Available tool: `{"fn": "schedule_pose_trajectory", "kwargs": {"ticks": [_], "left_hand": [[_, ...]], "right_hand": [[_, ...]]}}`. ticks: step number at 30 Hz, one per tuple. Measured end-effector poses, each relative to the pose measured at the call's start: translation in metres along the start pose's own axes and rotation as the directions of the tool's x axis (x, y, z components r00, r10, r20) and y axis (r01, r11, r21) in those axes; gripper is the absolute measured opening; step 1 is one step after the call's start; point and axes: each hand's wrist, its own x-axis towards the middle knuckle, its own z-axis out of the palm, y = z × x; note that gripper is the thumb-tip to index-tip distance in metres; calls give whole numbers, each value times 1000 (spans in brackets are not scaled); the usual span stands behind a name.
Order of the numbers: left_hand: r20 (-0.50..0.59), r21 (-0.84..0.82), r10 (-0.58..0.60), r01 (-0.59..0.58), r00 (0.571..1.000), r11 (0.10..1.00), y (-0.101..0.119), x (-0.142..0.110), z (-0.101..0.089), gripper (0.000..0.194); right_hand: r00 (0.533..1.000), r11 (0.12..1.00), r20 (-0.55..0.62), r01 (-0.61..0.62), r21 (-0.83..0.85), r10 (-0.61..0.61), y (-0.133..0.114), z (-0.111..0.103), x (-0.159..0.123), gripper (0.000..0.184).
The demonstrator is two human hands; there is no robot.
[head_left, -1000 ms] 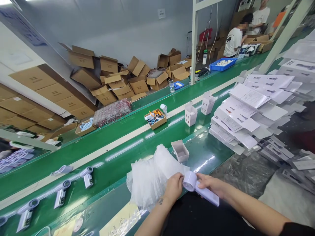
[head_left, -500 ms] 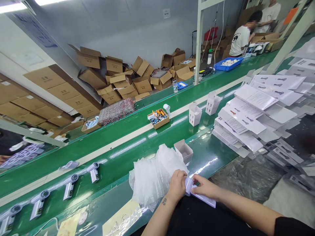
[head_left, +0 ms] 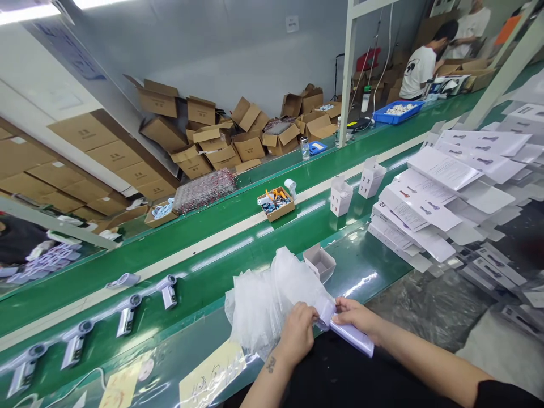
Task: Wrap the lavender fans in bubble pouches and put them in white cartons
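Note:
My right hand grips a pale lilac handheld device by its head end, at the near edge of the green bench. My left hand is closed on the edge of a heap of clear plastic bags, right beside the device's head. A small open white box stands just behind the bags. Whether the device's head is inside a bag I cannot tell.
Several more lilac devices lie in a row on the green conveyor belt at left. Stacks of flat white cartons fill the right side. Two folded white boxes and a small parts tray sit further along. A person works far back.
The devices on the belt have drifted right. My hands have drawn the lilac device closer against the bag heap, with my left hand now pinching a bag's edge.

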Motion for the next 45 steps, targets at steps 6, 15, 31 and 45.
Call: {"fn": "schedule_pose_trajectory", "kwargs": {"ticks": [6, 15, 31, 45], "left_hand": [[35, -143, -66, 71, 997, 987, 3, -16, 18, 24], [-37, -194, -150, 140, 988, 971, -16, 8, 13, 13], [160, 273, 174, -213, 972, 938, 23, 14, 20, 21], [155, -445, -377, 405, 913, 798, 60, 15, -21, 23]], "right_hand": [[995, 998, -92, -33, 50, 38, 4, 4, -7, 42], [988, 974, -13, -152, 168, 157, 7, 5, -6, 29], [923, 875, -140, -281, 394, 359, 15, 5, 1, 15], [982, 955, -119, 108, -277, -146, -63, -15, -80, 21]]}}
